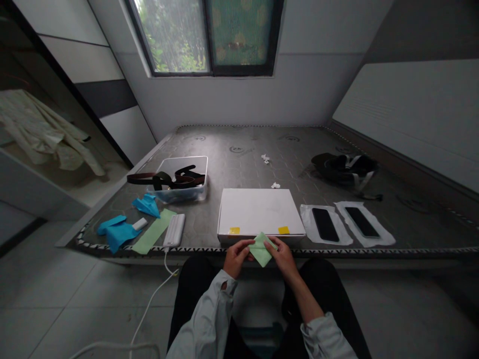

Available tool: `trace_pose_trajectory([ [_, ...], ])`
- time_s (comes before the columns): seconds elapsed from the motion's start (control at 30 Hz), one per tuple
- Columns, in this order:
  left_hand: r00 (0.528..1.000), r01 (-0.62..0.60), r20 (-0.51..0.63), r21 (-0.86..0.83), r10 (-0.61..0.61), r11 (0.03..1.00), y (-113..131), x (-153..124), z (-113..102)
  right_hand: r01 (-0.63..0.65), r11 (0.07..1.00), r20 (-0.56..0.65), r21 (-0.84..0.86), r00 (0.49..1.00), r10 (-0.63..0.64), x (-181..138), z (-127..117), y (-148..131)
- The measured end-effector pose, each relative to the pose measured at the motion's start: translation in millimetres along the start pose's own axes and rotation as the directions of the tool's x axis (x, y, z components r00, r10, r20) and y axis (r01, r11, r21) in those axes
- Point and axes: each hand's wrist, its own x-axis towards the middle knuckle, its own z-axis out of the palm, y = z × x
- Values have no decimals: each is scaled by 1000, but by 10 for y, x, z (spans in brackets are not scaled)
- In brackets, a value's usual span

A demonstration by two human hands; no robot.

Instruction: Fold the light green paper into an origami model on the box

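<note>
Both my hands hold a small folded piece of green paper just in front of the mattress edge, over my lap. My left hand pinches its left side with closed fingers. My right hand grips its right side, fingers closed on the fold. Right behind the paper lies a flat white box with two yellow tape tabs on its front edge.
On the bare mattress lie a green paper strip, blue folded papers, a blue paper plane, a white power strip with cable, a clear tub with belts, two phones on white sleeves, and a black bag.
</note>
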Motion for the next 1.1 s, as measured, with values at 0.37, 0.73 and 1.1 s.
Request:
trace_pose_trajectory([
  [0.37,995,50,-83,-125,-61,991,-188,95,-39,54,991,141,123,987,-71,-135,102,-94],
  [0.73,981,160,132,-166,-138,973,-351,94,74,83,997,104,-8,991,-81,-125,184,-90],
  [1.1,972,236,-20,-2,-236,972,-76,45,27,88,993,-3,-75,996,-88,-58,12,-68],
])
